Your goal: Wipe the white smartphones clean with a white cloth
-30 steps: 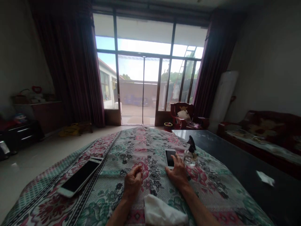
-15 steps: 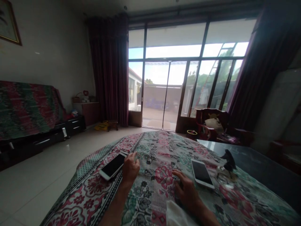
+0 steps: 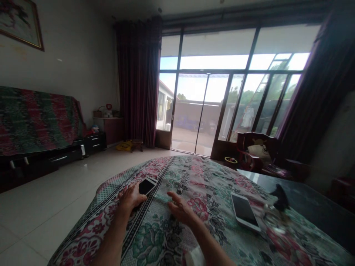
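A white-framed smartphone point(image 3: 147, 186) with a dark screen lies on the patterned tablecloth point(image 3: 149, 236) at the left. My left hand point(image 3: 130, 197) spans its near end, thumb along the right side and fingers at the left, hiding that part. Over the cloth to the right of it, my right hand point(image 3: 179, 207) holds nothing, its fingers apart and pointing left. A second white smartphone point(image 3: 245, 211) lies face up farther right, touched by neither hand. Something white point(image 3: 194, 256), like a tissue, is partly hidden behind my right forearm.
Right of the second phone stands a clear glass object point(image 3: 276, 218) with a black figure point(image 3: 281, 197) by it. A dark table point(image 3: 310, 199) adjoins on the right. Beyond are a wooden chair point(image 3: 256, 147), glass doors point(image 3: 202, 114) and a low black cabinet point(image 3: 95, 142).
My left hand has shifted from the left phone's far end to its near end. My right hand has moved left, away from the second phone. The view has turned slightly left.
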The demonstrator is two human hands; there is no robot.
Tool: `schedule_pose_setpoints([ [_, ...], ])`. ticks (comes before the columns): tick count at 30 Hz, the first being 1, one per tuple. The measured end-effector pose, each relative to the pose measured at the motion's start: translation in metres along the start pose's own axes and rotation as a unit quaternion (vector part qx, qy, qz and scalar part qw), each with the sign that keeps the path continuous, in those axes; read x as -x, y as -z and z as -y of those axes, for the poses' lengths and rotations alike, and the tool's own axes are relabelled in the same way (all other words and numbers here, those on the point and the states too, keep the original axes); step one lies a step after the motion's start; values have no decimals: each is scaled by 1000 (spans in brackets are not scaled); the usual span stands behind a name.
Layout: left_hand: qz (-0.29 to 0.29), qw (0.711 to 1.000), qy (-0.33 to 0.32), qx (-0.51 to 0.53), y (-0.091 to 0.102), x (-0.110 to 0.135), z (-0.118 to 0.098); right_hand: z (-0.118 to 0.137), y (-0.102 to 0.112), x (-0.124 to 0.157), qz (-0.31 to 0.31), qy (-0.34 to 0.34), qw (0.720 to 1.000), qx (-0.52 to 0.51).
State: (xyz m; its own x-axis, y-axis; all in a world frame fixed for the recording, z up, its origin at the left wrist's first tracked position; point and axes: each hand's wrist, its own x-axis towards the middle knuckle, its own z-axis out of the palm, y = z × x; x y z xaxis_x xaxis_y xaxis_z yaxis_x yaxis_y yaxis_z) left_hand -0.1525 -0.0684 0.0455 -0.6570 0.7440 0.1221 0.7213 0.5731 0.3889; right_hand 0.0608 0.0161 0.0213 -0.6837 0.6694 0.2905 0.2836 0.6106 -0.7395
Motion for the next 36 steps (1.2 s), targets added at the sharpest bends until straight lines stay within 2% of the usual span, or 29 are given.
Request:
schedule_pose_setpoints([
  [4,-16,1000,-7,-14,1,4,-2,-5,-29,10,-59,39,991,116],
  [10,-54,997,-25,-42,3,13,-28,-20,-33,9,-102,44,991,77],
  [14,-34,996,-72,-37,-8,23,-52,-26,-28,6,-166,-34,984,58],
  [17,-8,995,-98,-19,-22,33,-67,-33,-20,9,-222,-105,965,88],
  [19,7,994,-109,0,-31,40,-75,-36,-15,11,-233,-120,958,113],
  [24,38,986,-144,75,-49,57,-97,-41,-12,11,-258,-119,955,91],
  [26,55,977,-166,120,-55,60,-104,-43,-9,9,-291,-121,947,57],
  [28,74,967,-176,168,-60,58,-108,-46,-4,6,-351,-130,927,27],
  [31,98,954,-156,236,-67,49,-108,-52,6,4,-419,-146,896,-7],
  [34,126,931,-141,312,-74,41,-107,-55,11,5,-432,-146,889,-34],
  [36,150,906,-146,369,-78,41,-107,-55,14,7,-441,-145,884,-53],
])
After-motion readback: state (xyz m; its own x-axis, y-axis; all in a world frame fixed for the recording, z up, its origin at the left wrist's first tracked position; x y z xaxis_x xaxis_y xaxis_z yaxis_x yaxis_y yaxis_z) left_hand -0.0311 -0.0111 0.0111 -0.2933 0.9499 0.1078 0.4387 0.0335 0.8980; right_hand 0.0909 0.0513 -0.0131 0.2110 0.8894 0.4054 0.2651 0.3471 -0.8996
